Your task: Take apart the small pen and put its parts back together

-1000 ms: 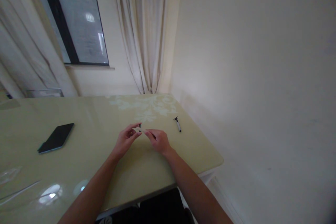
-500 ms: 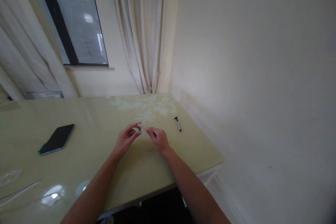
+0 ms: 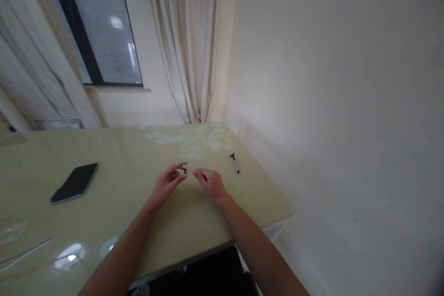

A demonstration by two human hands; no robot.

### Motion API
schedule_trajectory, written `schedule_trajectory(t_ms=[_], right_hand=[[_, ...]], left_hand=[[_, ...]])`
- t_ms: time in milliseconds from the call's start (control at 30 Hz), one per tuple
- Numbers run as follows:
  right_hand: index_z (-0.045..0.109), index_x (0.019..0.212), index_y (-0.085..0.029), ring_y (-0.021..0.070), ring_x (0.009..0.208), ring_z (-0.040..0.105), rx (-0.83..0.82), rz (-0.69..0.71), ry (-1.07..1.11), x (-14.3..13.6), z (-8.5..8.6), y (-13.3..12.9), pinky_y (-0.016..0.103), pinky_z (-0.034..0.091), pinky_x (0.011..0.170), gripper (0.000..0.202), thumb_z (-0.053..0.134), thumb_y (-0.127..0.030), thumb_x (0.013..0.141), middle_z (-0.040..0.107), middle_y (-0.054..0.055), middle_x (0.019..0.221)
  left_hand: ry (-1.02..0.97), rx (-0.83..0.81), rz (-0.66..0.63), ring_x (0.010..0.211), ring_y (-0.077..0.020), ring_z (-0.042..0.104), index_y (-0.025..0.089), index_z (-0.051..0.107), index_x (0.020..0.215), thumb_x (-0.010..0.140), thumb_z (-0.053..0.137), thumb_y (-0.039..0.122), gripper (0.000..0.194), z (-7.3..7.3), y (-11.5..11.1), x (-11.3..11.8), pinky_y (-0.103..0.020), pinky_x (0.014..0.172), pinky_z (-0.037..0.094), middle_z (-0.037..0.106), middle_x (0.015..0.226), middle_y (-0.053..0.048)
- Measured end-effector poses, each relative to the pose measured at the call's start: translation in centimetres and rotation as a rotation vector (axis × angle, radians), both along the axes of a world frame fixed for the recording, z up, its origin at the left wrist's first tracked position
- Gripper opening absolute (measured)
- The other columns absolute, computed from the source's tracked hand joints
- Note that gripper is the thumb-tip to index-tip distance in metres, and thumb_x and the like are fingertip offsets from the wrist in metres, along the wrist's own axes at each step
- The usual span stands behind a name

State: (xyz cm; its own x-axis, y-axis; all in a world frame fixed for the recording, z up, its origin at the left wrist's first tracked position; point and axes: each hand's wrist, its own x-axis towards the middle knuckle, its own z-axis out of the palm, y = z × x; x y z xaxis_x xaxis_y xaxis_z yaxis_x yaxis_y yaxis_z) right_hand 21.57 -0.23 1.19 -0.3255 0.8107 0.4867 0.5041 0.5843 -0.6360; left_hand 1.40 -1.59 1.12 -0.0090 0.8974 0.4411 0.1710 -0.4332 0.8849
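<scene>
My left hand [image 3: 169, 180] is over the table, its thumb and fingertips pinching a small dark green piece [image 3: 185, 171], too small to name. Facing it, my right hand [image 3: 211, 184] is closed, with thumb and finger gripping a thin pale strip [image 3: 189, 169]. The strip's left end reaches the top of the green piece; whether they touch I cannot tell. To the right of my right hand lies a razor [image 3: 235, 163] with a black head and a grey handle.
A black flat notebook-like object [image 3: 74, 183] lies on the left of the pale green table [image 3: 114, 157]. Thin white rods [image 3: 27, 253] and clear plastic [image 3: 13, 232] are at the lower left. A wall [image 3: 329, 125] runs along the table's right side; curtains [image 3: 194, 55] hang behind.
Both hands hold nearly the same position, still pinching the green piece and the pale strip. The view has shifted very slightly.
</scene>
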Motion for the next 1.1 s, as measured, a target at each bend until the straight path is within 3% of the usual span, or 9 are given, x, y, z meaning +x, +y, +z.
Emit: schedule_trajectory(t_ms=[100,267,467,633,800,967,1100], right_hand=[[0.078,0.111,-0.025,0.0171,0.079,0.068,-0.016,0.064,-0.002,-0.08,-0.17,0.08,0.023,0.044,0.071,0.042,0.046,-0.051,0.105,0.079,0.004,0.095],[0.080,0.103,-0.020,0.0158,0.069,0.064,-0.012,-0.046,0.042,0.20,-0.31,0.50,0.023,0.039,0.064,0.049,0.042,-0.052,0.105,0.074,0.004,0.080],[0.079,0.105,-0.020,0.0137,0.066,0.059,-0.030,0.082,0.011,0.17,-0.15,0.25,0.022,0.036,0.062,0.050,0.042,-0.054,0.105,0.072,0.002,0.076],[0.079,0.100,-0.020,0.0150,0.067,0.061,-0.025,-0.034,0.044,0.27,-0.27,0.48,0.023,0.038,0.064,0.052,0.040,-0.054,0.105,0.072,0.003,0.076],[0.079,0.108,-0.022,0.0143,0.066,0.061,-0.026,0.064,-0.003,0.26,-0.41,0.42,0.022,0.038,0.063,0.047,0.043,-0.053,0.105,0.073,0.002,0.078],[0.079,0.105,-0.022,0.0157,0.071,0.064,-0.031,-0.018,0.046,0.29,-0.18,0.33,0.022,0.040,0.066,0.049,0.041,-0.052,0.106,0.075,0.003,0.082],[0.079,0.106,-0.023,0.0148,0.068,0.063,-0.040,0.079,-0.003,0.08,-0.24,0.17,0.022,0.039,0.064,0.045,0.045,-0.052,0.104,0.075,0.003,0.081]], left_hand=[[-0.007,-0.010,-0.005,0.065,-0.0128,0.056,0.020,0.072,0.123,0.080,0.078,0.043,0.049,-0.14,0.13,-0.15,-0.024,0.061,0.047,0.067,0.082,-0.002],[-0.022,0.004,-0.008,0.063,-0.0116,0.055,0.019,0.073,0.118,0.078,0.080,0.042,0.047,-0.52,0.38,-0.19,-0.023,0.058,0.044,0.068,0.087,-0.003],[-0.002,-0.038,-0.031,0.068,-0.0141,0.058,0.020,0.071,0.126,0.081,0.078,0.043,0.051,-0.49,0.30,-0.44,-0.025,0.064,0.047,0.066,0.079,-0.001],[-0.036,-0.031,-0.021,0.068,-0.0134,0.057,0.020,0.073,0.121,0.078,0.080,0.044,0.049,-0.29,0.19,-0.27,-0.025,0.063,0.047,0.068,0.088,-0.003],[-0.014,-0.041,-0.018,0.067,-0.0135,0.058,0.020,0.073,0.124,0.079,0.079,0.043,0.051,0.02,-0.01,-0.25,-0.025,0.063,0.047,0.067,0.083,-0.002],[-0.016,-0.036,-0.013,0.067,-0.0142,0.059,0.020,0.074,0.121,0.078,0.079,0.045,0.050,0.05,-0.05,-0.17,-0.025,0.062,0.049,0.069,0.084,-0.004],[-0.016,-0.051,-0.050,0.070,-0.0155,0.061,0.019,0.073,0.122,0.077,0.079,0.046,0.052,-0.04,0.03,-0.13,-0.026,0.066,0.051,0.070,0.083,-0.004]])
